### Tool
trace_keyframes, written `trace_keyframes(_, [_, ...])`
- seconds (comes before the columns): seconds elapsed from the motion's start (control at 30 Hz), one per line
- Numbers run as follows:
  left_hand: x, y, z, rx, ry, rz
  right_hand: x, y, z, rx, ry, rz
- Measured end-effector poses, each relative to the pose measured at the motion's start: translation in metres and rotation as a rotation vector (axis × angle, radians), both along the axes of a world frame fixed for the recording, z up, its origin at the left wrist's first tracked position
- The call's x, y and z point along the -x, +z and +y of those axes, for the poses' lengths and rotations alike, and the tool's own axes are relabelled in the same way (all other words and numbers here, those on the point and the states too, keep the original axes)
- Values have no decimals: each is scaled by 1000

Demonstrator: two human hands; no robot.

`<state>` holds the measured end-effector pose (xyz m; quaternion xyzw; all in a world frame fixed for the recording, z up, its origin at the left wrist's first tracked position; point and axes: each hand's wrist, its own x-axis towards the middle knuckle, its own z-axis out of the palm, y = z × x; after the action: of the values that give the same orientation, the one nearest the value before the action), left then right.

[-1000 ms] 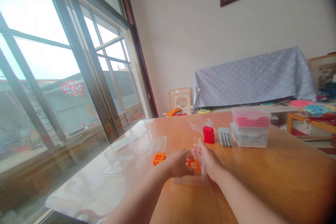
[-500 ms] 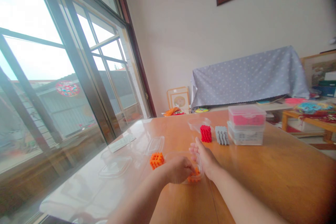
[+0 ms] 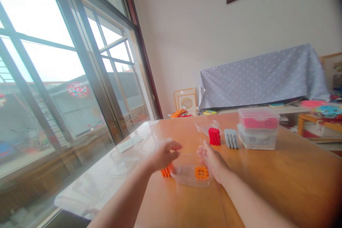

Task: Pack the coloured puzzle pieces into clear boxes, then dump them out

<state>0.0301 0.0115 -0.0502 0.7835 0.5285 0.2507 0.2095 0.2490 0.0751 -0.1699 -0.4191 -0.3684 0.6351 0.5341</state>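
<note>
A clear plastic box [image 3: 187, 180] stands on the wooden table [image 3: 267, 181] with an orange lattice block [image 3: 201, 172] inside it. My right hand [image 3: 212, 162] rests against the box's right side, fingers curved round its rim. My left hand [image 3: 165, 155] hovers just left of the box, fingers loosely spread and holding nothing. Under it, a second orange lattice block [image 3: 165, 171] sits on the table, partly hidden by the hand.
A red block stack [image 3: 214, 136] and a grey block stack [image 3: 231, 139] stand farther back beside two stacked lidded boxes [image 3: 258, 128]. Clear lids and boxes [image 3: 124, 165] lie at the left near the window. A covered piece of furniture [image 3: 263, 74] stands behind.
My left hand came out of the clear box, leaving an orange block inside, and moved left above the other orange block. The right hand stayed on the box.
</note>
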Motion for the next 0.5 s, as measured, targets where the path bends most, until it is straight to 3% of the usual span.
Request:
trace_keyframes(0.23, [52, 20, -18, 23, 132, 131, 0, -6, 5, 6, 19, -11])
trace_keyframes(0.5, [72, -1, -16, 82, 93, 212, 0, -7, 7, 25, 25, -2])
